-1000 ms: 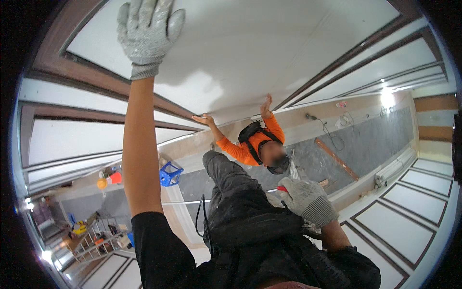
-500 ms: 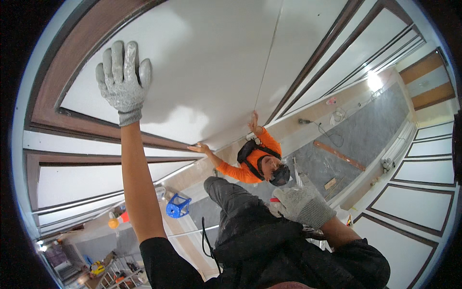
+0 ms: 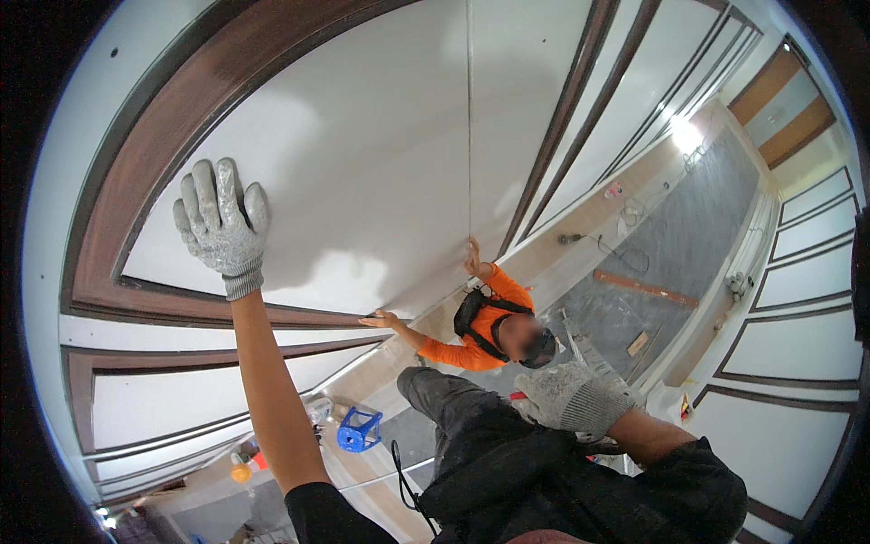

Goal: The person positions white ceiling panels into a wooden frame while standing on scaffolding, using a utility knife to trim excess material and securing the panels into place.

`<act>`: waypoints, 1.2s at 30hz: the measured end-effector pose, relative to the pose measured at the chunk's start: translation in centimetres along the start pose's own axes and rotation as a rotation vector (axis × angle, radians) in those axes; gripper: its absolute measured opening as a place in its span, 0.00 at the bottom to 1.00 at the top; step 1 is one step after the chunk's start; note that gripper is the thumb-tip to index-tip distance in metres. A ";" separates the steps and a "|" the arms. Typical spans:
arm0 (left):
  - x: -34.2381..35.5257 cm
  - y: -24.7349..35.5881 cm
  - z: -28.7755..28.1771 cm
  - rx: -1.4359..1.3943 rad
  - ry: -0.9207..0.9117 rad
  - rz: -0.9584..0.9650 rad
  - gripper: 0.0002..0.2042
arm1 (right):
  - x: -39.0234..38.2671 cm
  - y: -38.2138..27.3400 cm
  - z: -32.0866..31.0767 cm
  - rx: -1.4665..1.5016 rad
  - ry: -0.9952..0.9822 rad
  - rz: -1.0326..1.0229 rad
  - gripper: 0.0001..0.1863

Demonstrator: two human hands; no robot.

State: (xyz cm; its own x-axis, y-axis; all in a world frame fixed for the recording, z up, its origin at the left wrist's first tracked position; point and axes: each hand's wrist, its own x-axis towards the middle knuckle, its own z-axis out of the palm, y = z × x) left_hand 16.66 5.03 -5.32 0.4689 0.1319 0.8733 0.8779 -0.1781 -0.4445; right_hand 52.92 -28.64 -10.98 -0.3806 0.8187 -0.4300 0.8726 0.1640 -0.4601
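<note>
My left hand (image 3: 223, 222), in a grey work glove, lies flat with its fingers stretched out on a large white panel (image 3: 381, 136). A brown moulding (image 3: 136, 213) runs round the panel's edge, just left of the fingers. Lower down, close to my dark clothes, my gloved right hand (image 3: 575, 401) is closed around something with a red end (image 3: 517, 396); the glove hides most of it. Below me a co-worker (image 3: 497, 319) in an orange top and dark cap has both bare hands up at the panel's lower edge.
A blue stool (image 3: 359, 430) stands on the floor at lower left. To the right, a long orange-brown strip (image 3: 646, 287) and a cable (image 3: 625, 256) lie on the grey floor. A bright lamp (image 3: 686, 136) glows at the far end. Dark-framed white panels (image 3: 807, 337) line the right wall.
The view has shifted, so the panel's lower corner and my left hand sit lower in the picture. My left palm stays against the panel, and my right hand keeps its grip.
</note>
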 end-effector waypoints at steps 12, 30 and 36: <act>0.7 0.3 -0.3 0.024 0.018 0.029 0.20 | -0.6 0.5 1.2 0.028 0.067 -0.004 0.24; -3.4 -2.4 -1.3 -0.249 -0.283 -0.143 0.29 | -1.0 1.5 2.9 -0.352 0.293 -0.378 0.10; -2.0 0.2 -2.2 0.439 -0.231 0.126 0.26 | -2.5 2.2 5.5 -0.428 0.099 -0.309 0.17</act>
State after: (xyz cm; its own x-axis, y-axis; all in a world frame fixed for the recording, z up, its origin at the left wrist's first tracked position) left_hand 15.67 2.60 -6.75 0.5394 0.3565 0.7629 0.7480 0.2132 -0.6285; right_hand 54.08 -33.31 -15.16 -0.6266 0.7415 -0.2398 0.7793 0.5982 -0.1866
